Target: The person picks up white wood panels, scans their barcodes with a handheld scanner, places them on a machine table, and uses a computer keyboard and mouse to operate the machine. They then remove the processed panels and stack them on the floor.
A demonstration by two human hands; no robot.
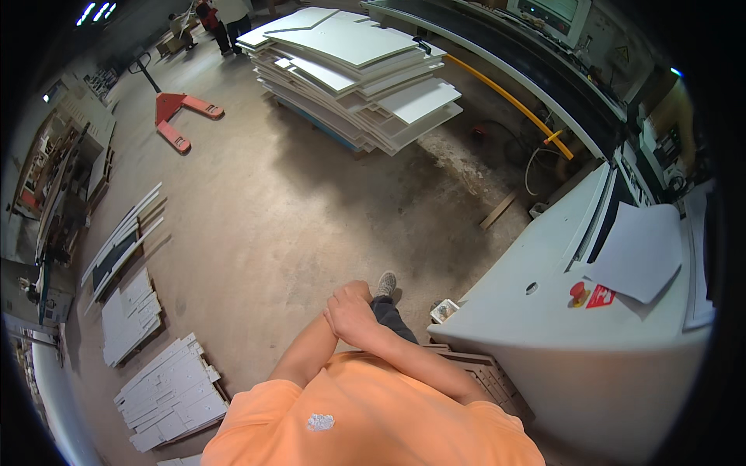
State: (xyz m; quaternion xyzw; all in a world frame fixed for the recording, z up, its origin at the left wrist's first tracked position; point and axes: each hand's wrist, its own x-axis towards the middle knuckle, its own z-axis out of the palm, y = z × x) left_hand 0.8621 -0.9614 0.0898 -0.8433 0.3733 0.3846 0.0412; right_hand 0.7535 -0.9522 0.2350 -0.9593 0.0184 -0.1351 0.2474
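Observation:
My two hands are crossed in front of my body, above the floor. My right hand (351, 318) is closed around my left wrist, its fingers wrapped over the top. Just beyond it shows part of my left hand (355, 290), its fingers mostly hidden from this view. No tool or workpiece is visible in either hand. Past my hands, one shoe (387, 283) stands on the concrete floor (256, 241).
A large white machine housing (544, 311) with a red stop button (576, 290) and loose paper (641, 248) stands at right. White panels (350, 46) are stacked ahead. A red pallet jack (172, 109) stands far left; board piles (171, 392) lie nearer. People (225, 19) stand in the distance.

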